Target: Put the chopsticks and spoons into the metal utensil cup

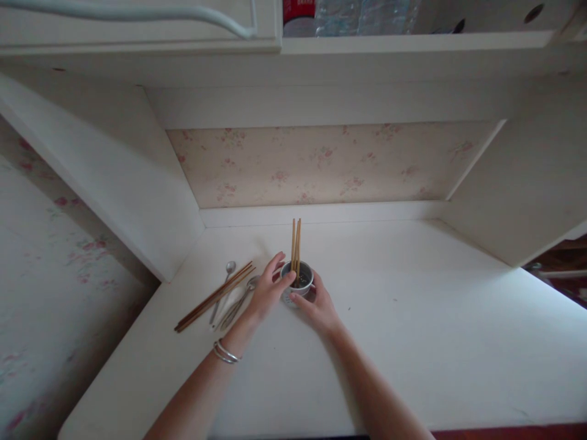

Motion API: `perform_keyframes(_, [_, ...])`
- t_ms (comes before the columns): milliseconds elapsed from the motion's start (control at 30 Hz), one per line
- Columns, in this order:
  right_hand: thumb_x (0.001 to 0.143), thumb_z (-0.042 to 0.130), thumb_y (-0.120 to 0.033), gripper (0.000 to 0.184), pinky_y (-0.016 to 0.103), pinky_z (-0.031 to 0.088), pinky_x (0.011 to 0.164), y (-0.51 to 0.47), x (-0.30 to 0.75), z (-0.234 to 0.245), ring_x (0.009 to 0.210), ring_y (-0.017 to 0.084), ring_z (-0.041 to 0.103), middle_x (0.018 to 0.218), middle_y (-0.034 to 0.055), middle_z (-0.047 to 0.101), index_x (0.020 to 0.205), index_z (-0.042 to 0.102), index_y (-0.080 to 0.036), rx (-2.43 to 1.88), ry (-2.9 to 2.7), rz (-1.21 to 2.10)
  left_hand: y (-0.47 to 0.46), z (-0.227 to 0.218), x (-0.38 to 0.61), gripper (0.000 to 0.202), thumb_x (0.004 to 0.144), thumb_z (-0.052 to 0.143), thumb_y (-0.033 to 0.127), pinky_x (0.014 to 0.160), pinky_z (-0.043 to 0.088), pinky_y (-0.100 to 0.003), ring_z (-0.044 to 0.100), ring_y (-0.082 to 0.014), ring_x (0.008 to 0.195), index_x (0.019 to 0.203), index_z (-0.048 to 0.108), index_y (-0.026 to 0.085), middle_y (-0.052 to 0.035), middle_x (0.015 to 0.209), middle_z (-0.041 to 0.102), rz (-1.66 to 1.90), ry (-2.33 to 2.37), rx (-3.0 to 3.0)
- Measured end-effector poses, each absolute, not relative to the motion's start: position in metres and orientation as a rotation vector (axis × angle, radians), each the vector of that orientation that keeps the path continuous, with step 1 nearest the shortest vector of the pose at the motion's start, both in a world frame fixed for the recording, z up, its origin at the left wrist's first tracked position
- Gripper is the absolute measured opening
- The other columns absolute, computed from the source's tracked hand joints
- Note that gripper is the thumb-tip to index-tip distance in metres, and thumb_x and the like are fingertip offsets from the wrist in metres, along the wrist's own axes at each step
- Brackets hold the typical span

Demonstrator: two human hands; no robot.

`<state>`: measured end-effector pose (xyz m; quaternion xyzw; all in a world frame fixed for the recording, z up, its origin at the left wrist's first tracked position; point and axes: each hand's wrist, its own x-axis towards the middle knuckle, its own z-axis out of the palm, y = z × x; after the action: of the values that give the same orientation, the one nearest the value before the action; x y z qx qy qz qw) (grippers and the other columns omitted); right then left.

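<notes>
A small pale metal chopstick holder [290,299] stands upright on the white tabletop, with several light wooden chopsticks [296,247] rising from it. My right hand [318,305] wraps its right side, thumb across the front and fingers partly hidden behind. On the other side, my left hand [270,286] has its fingers apart, with the thumb over the rim close to the chopsticks; whether it touches them I cannot tell. Left of this hand lies a bundle of brown chopsticks [213,298]. Beside it are a long-handled spoon [230,267] and more metal spoons [235,308], partly covered by my left hand.
White side panels [110,159] flank the tabletop [413,342], and a floral back wall [316,165] closes it behind. Overhead is a shelf [413,43] with clear plastic bottles [362,17] and a red-labelled item [299,9].
</notes>
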<state>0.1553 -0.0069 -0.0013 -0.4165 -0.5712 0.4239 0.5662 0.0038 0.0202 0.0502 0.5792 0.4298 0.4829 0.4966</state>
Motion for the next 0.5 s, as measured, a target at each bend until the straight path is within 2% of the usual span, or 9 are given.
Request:
perform_keyframes(100, [0.078,0.074,-0.036,0.067,0.048,0.046,0.102,-0.007,0.155,-0.003,0.116,0.027,0.061,0.133,0.0105,0.059,0.136,0.044,-0.024,-1.01,-1.361,0.963,0.009,0.039,0.01,0.091,0.071,0.08,0.04,0.115,0.032,-0.039,0.038,-0.0272,0.139,0.146,0.033,0.022,-0.0117,0.154,0.034,1.161,0.936,1.322])
perform_keyframes(233, [0.079,0.073,-0.036,0.067,0.047,0.046,0.103,-0.006,0.155,-0.006,0.118,0.027,0.06,0.134,0.0121,0.058,0.137,0.043,-0.022,-0.978,-1.38,0.949,0.005,0.032,0.02,0.104,0.062,0.086,0.032,0.114,0.035,-0.041,0.045,-0.0281,0.133,0.147,0.027,0.021,-0.0135,0.144,0.047,1.184,0.88,1.234])
perform_keyframes(300, [0.078,0.074,-0.035,0.067,0.047,0.046,0.103,-0.007,0.155,-0.006,0.117,0.027,0.06,0.133,0.0123,0.058,0.136,0.044,-0.021,-0.969,-1.379,0.951,0.005,0.031,0.023,0.099,0.063,0.086,0.03,0.11,0.039,-0.042,0.051,-0.0275,0.128,0.144,0.031,0.02,-0.013,0.137,0.054,1.211,0.852,1.22])
perform_keyframes(433, [0.076,0.075,-0.033,0.069,0.046,0.048,0.101,-0.008,0.153,-0.004,0.116,0.027,0.061,0.132,0.0122,0.059,0.136,0.043,-0.022,-0.953,-1.371,0.973,0.009,0.025,0.022,0.072,0.065,0.084,0.028,0.103,0.045,-0.042,0.059,-0.0258,0.115,0.127,0.049,0.017,-0.0115,0.124,0.063,1.234,0.798,1.282])
perform_keyframes(500, [0.075,0.077,-0.032,0.072,0.045,0.049,0.1,-0.009,0.151,-0.001,0.116,0.027,0.061,0.133,0.0121,0.059,0.137,0.042,-0.023,-0.93,-1.364,1.01,0.01,0.022,0.02,0.068,0.064,0.085,0.027,0.101,0.046,-0.04,0.061,-0.025,0.112,0.123,0.053,0.016,-0.0109,0.12,0.065,1.239,0.815,1.291])
